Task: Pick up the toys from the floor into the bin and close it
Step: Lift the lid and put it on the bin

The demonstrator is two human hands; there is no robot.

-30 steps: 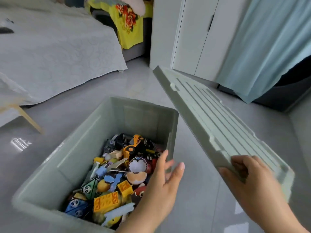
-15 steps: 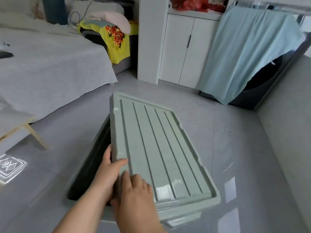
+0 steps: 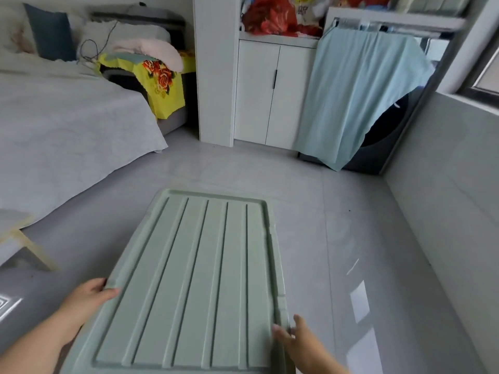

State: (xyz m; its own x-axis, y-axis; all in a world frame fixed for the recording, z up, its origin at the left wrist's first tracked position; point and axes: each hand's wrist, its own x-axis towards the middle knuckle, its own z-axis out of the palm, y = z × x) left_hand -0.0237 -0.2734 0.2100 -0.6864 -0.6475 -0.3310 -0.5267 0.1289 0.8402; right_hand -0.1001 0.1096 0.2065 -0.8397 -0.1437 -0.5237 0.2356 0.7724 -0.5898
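Lid point(image 3: 197, 279): pale green moulded plastic, rectangular with rounded corners, raised rim, five long grooves running away from the hands; lies flat between them, covering the bin, which is hidden beneath it; no toys visible.

Left hand point(image 3: 89, 295): at the lid's near left edge, thumb lying on the top of the rim, fingers curled round the side, gripping the edge.

Right hand point(image 3: 297, 337): at the near right edge, fingers spread, tips touching the rim beside a small notch; not wrapped round it.

Floor point(image 3: 310, 211): glossy grey tile around the lid, with bright reflections right of the right hand.

Bed point(image 3: 67, 136): beyond the left hand, textured white spread.

Cabinet point(image 3: 267, 93): far ahead, white, two doors, dark handle.

Sheet point(image 3: 359, 90): light blue cloth hanging right of the cabinet.

Bag point(image 3: 270, 18): red plastic, atop the cabinet; print beside it unreadable.
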